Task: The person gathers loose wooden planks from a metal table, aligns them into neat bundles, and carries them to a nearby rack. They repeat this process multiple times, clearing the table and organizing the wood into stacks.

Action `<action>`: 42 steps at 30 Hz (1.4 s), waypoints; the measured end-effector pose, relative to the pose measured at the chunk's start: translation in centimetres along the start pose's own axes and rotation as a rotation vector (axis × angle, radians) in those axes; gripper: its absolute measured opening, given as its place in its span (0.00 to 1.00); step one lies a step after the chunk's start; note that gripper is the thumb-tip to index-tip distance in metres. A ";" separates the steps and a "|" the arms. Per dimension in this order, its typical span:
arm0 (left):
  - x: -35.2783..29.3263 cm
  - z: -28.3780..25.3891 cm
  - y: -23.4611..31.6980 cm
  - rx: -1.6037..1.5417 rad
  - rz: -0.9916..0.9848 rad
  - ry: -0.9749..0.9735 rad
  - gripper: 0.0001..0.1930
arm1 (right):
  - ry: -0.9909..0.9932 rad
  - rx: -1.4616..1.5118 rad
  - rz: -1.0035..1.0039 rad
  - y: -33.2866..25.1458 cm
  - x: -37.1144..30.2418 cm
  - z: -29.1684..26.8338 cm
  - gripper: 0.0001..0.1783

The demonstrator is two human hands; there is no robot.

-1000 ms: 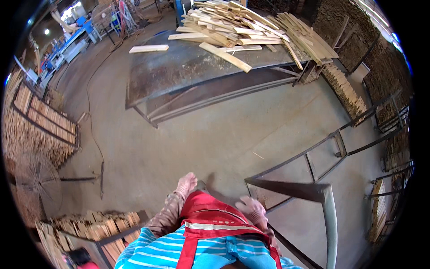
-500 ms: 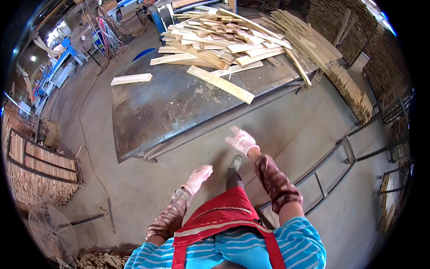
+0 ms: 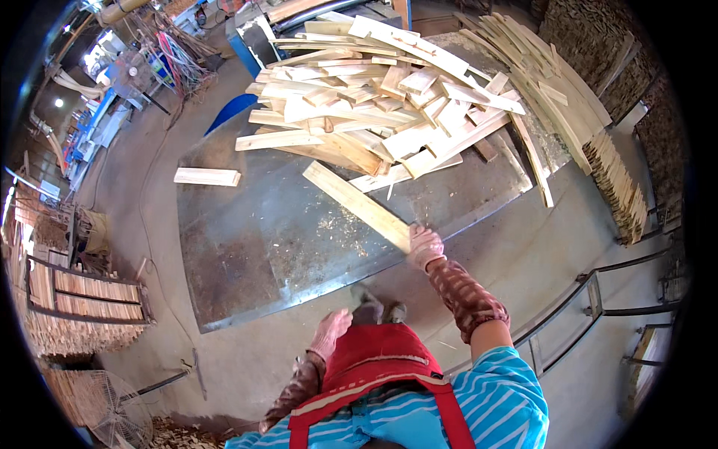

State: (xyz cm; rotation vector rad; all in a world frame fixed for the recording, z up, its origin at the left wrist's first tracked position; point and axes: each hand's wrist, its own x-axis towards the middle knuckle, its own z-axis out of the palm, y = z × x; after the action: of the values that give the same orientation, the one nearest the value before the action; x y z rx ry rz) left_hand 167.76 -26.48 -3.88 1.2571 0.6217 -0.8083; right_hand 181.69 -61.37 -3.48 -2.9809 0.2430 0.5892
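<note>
My right hand (image 3: 425,248), in a pale pink glove, has its fingers closed over the near end of a long flat wooden board (image 3: 355,202). That board lies slantwise on a dark metal table (image 3: 247,247), its far end by a large heap of loose boards (image 3: 381,97). My left hand (image 3: 329,334), gloved the same way, hangs in front of the red apron (image 3: 378,352). It holds nothing, and its fingers are loosely stretched and slightly blurred.
A short board (image 3: 207,176) lies alone at the table's left. Stacked wood strips (image 3: 86,310) and a caged fan (image 3: 112,408) stand at left. A metal rail frame (image 3: 594,295) is on the floor at right, below a long stack of boards (image 3: 615,183).
I have come closer to the table. My right hand has reached forward and taken hold of the board's near end. My left hand has stayed low near the apron.
</note>
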 end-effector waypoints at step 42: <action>11.9 15.5 21.6 -0.665 0.403 0.471 0.26 | -0.772 1.775 -0.386 5.7 10.5 -32.3 0.37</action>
State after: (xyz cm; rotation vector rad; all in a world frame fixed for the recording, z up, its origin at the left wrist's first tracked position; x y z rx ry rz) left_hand 191.86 -41.51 2.44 0.8980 0.8848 0.0569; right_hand 202.22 -72.39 21.91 -0.9673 0.0304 0.7634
